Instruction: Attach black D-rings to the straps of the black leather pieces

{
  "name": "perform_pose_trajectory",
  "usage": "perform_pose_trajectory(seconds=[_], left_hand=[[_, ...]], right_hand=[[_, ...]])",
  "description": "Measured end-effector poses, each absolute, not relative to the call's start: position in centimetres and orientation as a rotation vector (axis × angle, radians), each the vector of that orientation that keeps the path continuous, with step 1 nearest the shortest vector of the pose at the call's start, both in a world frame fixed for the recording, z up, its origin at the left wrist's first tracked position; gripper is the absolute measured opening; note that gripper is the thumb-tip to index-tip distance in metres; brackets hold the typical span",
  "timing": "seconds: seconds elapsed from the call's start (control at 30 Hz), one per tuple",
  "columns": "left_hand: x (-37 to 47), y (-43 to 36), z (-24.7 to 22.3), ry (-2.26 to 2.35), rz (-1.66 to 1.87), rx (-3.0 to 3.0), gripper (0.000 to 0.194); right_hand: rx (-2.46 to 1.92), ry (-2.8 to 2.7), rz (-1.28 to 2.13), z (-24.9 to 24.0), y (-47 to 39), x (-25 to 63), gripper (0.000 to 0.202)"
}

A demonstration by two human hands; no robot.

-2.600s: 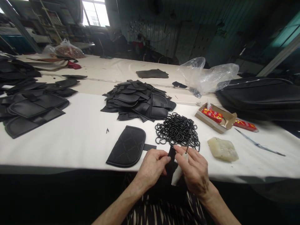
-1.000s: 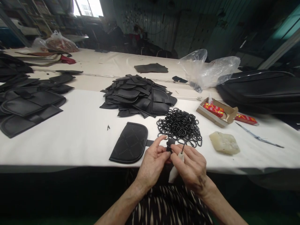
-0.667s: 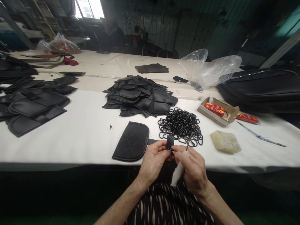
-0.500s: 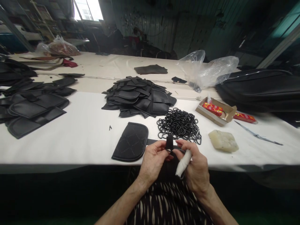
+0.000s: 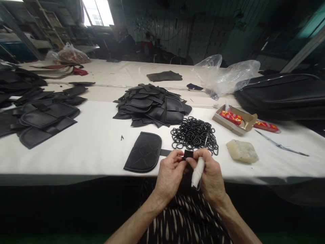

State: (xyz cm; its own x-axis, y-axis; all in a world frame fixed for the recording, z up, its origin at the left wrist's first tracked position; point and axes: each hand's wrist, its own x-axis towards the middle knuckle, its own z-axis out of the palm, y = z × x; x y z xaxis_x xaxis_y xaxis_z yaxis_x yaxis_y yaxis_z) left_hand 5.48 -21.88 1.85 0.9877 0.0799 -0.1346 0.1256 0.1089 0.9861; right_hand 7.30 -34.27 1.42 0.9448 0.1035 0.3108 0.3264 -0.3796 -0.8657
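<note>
Since the earlier frame, the black strap (image 5: 188, 154) has folded down and the fingertips of the right hand (image 5: 210, 176) have closed onto it. It sits pinched between those and the left hand's (image 5: 170, 174) fingertips; the right hand also grips a white-wrapped tool (image 5: 198, 173). Just left of the left hand lies a quilted piece (image 5: 143, 152); beyond the hands, black rings (image 5: 194, 134), then a pile of black pieces (image 5: 152, 105).

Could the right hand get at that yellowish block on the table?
Probably yes: nothing visible stands between the right hand and the yellowish block, though that hand holds a white-handled tool.
</note>
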Motion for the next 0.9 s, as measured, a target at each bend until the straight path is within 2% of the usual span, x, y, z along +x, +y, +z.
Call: perform_pose_trajectory(seconds=[0.1, 0.17, 0.33, 0.4, 0.53, 0.67, 0.8, 0.9], left_hand=[[4.4, -21.6, 2.6, 0.243, 0.077, 1.597, 0.023], [3.7, -21.3, 2.9, 0.307, 0.083, 1.591, 0.019], [4.0, -21.1, 2.4, 0.383, -0.580, 0.930, 0.040], [4.7, -21.1, 2.2, 0.472, -0.664, 0.681, 0.045], [5.3, -21.0, 2.3, 0.579, -0.614, 0.559, 0.036], [4.9, -21.3, 2.4, 0.631, -0.558, 0.687, 0.024], [4.4, -21.8, 2.2, 0.594, -0.453, 0.794, 0.021], [4.1, -22.1, 1.8, 0.504, -0.346, 0.880, 0.022]], right_hand=[[-1.944, -0.296, -0.333, 1.8, -34.6, 8.3, 0.014], [-1.939, -0.305, -0.378, 2.1, -34.9, 8.9, 0.015], [-1.908, -0.435, -0.408, 2.1, -35.0, 8.3, 0.013], [-1.899, -0.598, -0.439, 2.0, -34.9, 7.3, 0.009], [-1.950, -1.117, -0.697, 2.5, -34.8, 5.6, 0.019], [-1.922, -1.367, -0.825, 2.7, -34.8, 4.8, 0.020], [-1.904, -1.357, -0.730, 1.5, -35.2, 4.6, 0.020], [-1.884, -1.098, -0.520, 0.2, -35.7, 4.2, 0.019]])
